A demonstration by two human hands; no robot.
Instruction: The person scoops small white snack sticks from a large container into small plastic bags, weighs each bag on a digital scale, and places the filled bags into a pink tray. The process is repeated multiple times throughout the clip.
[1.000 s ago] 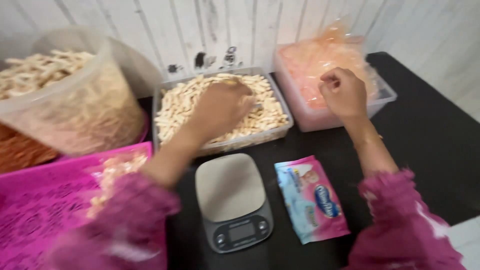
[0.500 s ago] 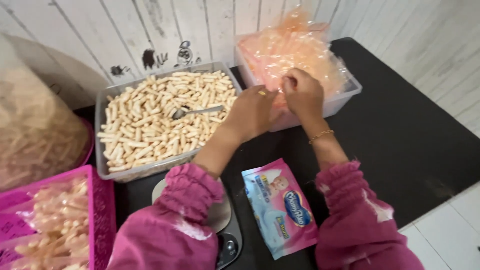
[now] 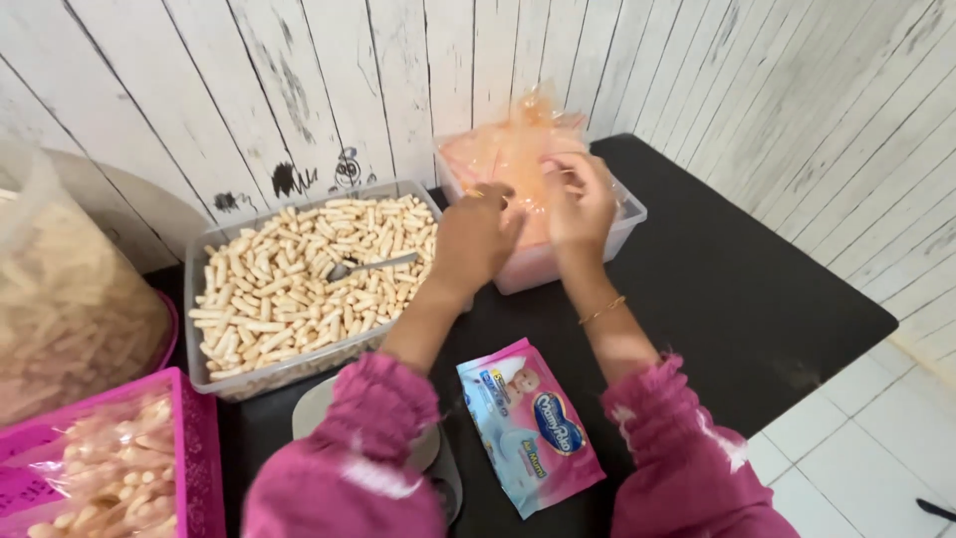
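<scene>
Both my hands reach into a clear plastic tub (image 3: 625,221) at the back of the black table (image 3: 737,289). The tub is stuffed with thin orange plastic bags (image 3: 508,149). My left hand (image 3: 478,237) and my right hand (image 3: 583,199) pinch at the same bag in the pile, fingers closed on the film. To the left stands a clear tray (image 3: 289,371) full of pale stick-shaped snacks, with a metal spoon (image 3: 370,266) lying on them. Both sleeves are pink.
A flat blue and pink wet-wipe pack (image 3: 528,423) lies near the front edge. A small kitchen scale (image 3: 317,408) shows partly under my left sleeve. A pink basket (image 3: 189,448) with bagged snacks sits front left, and a big sack of snacks (image 3: 70,299) stands behind it.
My left hand has left the snack tray, with the spoon lying in it, and joined my right hand at the tub of orange bags. The view has shifted right.
</scene>
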